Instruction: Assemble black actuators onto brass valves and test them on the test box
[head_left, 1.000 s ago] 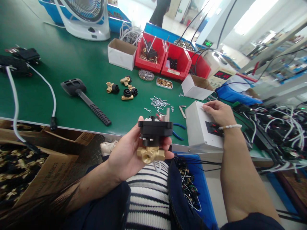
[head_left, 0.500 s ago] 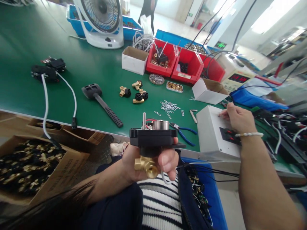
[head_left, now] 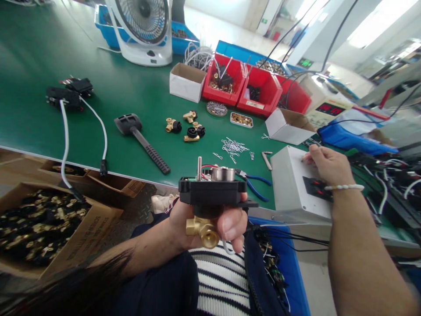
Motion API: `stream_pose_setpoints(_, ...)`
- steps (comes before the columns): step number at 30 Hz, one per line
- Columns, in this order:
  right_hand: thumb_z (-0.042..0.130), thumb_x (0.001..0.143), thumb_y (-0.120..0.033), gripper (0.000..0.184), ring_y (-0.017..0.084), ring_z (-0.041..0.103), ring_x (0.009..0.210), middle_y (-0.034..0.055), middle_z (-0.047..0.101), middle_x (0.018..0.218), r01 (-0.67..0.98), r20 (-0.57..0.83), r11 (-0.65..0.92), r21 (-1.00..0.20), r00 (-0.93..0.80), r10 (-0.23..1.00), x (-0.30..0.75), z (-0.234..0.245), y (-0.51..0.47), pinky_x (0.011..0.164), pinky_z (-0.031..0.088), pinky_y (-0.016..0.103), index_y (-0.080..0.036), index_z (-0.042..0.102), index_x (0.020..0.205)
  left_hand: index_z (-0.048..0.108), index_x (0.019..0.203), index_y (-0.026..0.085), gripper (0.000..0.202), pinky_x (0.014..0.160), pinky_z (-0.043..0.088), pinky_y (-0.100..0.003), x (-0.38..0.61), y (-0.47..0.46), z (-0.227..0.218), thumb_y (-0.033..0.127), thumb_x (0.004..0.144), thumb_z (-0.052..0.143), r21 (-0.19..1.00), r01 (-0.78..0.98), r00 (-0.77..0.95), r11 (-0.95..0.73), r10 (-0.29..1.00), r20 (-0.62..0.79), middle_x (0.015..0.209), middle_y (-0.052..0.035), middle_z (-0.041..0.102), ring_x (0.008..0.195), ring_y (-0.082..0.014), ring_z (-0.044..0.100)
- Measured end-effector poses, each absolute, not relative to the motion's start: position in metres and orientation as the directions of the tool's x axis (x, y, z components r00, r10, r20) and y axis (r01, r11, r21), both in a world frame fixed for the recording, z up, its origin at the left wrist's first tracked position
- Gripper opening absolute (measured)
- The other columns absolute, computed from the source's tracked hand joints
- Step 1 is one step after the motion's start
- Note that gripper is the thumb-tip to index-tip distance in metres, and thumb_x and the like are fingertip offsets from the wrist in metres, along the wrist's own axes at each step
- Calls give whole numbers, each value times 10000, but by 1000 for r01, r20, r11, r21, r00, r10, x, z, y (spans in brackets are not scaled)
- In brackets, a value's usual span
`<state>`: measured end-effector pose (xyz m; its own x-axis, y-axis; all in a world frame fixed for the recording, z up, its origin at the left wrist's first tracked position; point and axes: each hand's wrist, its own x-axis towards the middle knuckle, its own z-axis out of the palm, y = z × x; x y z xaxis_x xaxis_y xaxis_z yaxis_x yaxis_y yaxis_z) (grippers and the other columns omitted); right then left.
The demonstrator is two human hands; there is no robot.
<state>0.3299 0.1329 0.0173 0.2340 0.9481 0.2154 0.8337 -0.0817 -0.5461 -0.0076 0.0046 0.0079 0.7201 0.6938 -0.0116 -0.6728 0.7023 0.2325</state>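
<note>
The left hand [head_left: 230, 223] squeezes a sideways valve [head_left: 212, 193] low in the middle; the right hand [head_left: 331, 166], pinch unclear, touches a box [head_left: 292, 180] at right.

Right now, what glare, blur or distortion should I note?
Head view: the light at upper right is blown out white; head view: hair at lower left is dark and blurred; head view: the right forearm widens toward the corner, likely lens stretch; head view: the valve looks fairly clear.
</note>
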Motion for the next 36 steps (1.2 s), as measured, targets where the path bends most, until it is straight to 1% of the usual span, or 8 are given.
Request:
stream_pose_setpoints(3, 721, 680, -570, 354, 200, 516, 611, 38, 626, 650, 848, 156, -135, -512, 246, 957, 326, 21, 132, 610, 419, 349, -227, 637, 656, 692, 861, 172, 308, 388, 315, -216, -6, 6, 3, 459, 761, 738, 221, -675, 729, 704, 683, 48, 363, 78, 303, 377, -101, 247)
stream_pose_setpoints(7, 692, 665, -309, 119, 177, 507, 599, 30, 636, 658, 842, 136, -179, -510, 284, 949, 321, 24, 135, 596, 397, 320, -197, 664, 695, 683, 794, 153, 361, 410, 375, -218, -4, 9, -1, 511, 753, 712, 228, -657, 751, 719, 651, 112, 432, 26, 468, 389, -91, 322)
stream_pose_setpoints(11, 676, 677, -311, 114, 186, 493, 592, 25, 606, 615, 846, 157, -194, -497, 308, 939, 320, 24, 136, 603, 387, 333, -203, 644, 670, 702, 792, 152, 288, 488, 460, -233, -4, 9, 1, 439, 777, 680, 198, -649, 760, 734, 635, 137, 477, -4, 518, 460, -116, 444)
stream_pose_setpoints(15, 622, 732, -398, 167, 215, 520, 619, 36, 632, 672, 845, 157, -166, -508, 281, 947, 326, 20, 133, 631, 420, 374, -234, 643, 706, 705, 823, 148, 389, 481, 469, -246, -2, 10, 2, 519, 834, 587, 207, -643, 766, 737, 627, 145, 474, -20, 526, 470, -140, 495)
stream_pose_setpoints(19, 576, 775, -499, 240, 259, 561, 681, 45, 667, 763, 839, 181, -92, -537, 221, 958, 332, 16, 131, 693, 459, 435, -271, 632, 725, 712, 833, 129, 344, 526, 510, -239, -1, 10, -1, 465, 776, 667, 160, -647, 762, 745, 627, 163, 502, -25, 562, 497, -134, 529)
stream_pose_setpoints(23, 570, 755, -533, 273, 249, 555, 656, 44, 653, 724, 843, 184, -90, -531, 218, 958, 332, 16, 131, 656, 457, 412, -272, 636, 716, 727, 910, 116, 309, 557, 527, -242, -1, 11, -4, 397, 790, 678, 132, -654, 755, 745, 632, 175, 541, -33, 597, 526, -139, 550)
stream_pose_setpoints(32, 630, 722, -390, 217, 164, 538, 587, 33, 646, 657, 799, 163, -160, -580, 306, 938, 330, 17, 138, 584, 409, 286, -178, 675, 701, 711, 938, 79, 336, 579, 503, -238, -2, 8, -1, 390, 832, 646, 90, -671, 741, 736, 658, 136, 560, -36, 608, 548, -136, 559)
stream_pose_setpoints(36, 628, 753, -341, 187, 146, 525, 578, 30, 646, 670, 789, 163, -152, -595, 304, 939, 330, 17, 137, 606, 420, 279, -167, 679, 711, 711, 943, 85, 386, 666, 539, -284, -3, 10, -2, 446, 825, 646, 183, -685, 723, 705, 689, 49, 727, -74, 698, 664, -176, 651)
